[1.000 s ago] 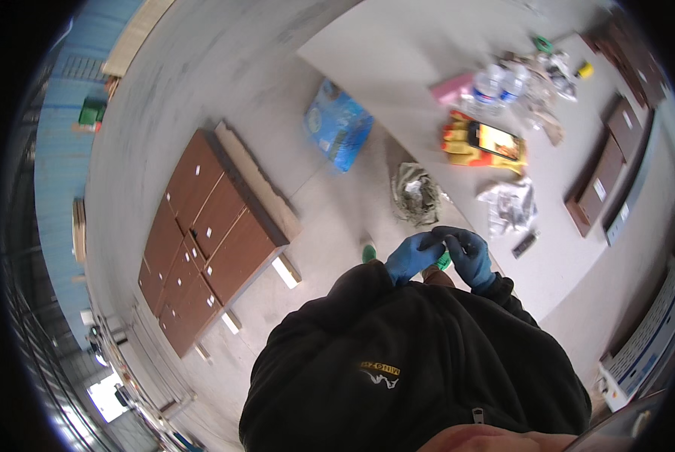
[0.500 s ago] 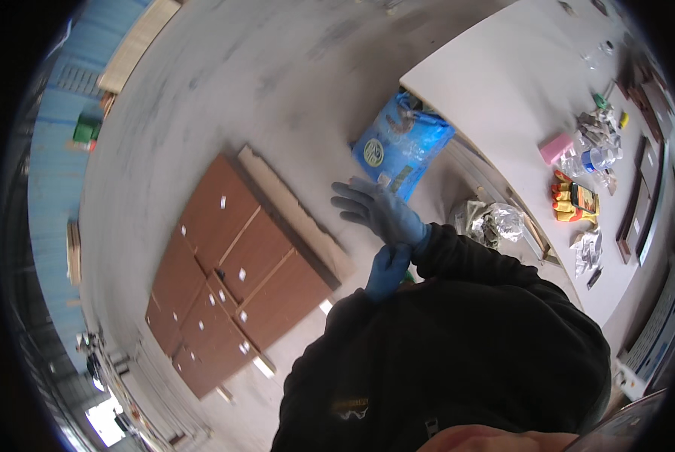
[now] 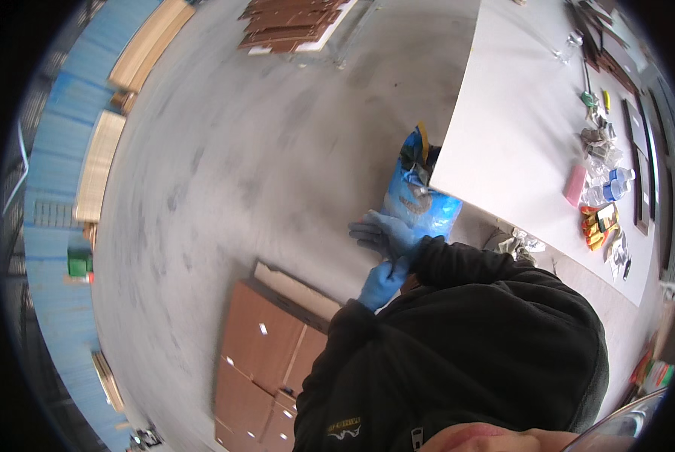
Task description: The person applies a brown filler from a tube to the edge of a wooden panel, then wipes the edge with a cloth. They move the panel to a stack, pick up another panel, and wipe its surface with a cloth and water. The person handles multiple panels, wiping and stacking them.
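Right hand [image 3: 386, 232], blue-gloved, fingers [image 3: 361, 228] spread open, holding nothing; left hand [image 3: 382, 282] grips its wrist, tugging the glove cuff. Just beyond lies a blue bag [image 3: 416, 200] on the floor [image 3: 262, 166], against the white desk [image 3: 518, 128]. Brown panels [image 3: 266, 354] lie below.

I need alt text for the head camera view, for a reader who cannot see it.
Two blue-gloved hands, left hand below right hand, meet above a grey floor. Brown panels lie beneath; a blue bag leans by a white table.

Blue plastic bag [image 3: 416, 197] on floor beside white table edge, small yellow-red packets [image 3: 600, 224] on table [image 3: 518, 135]
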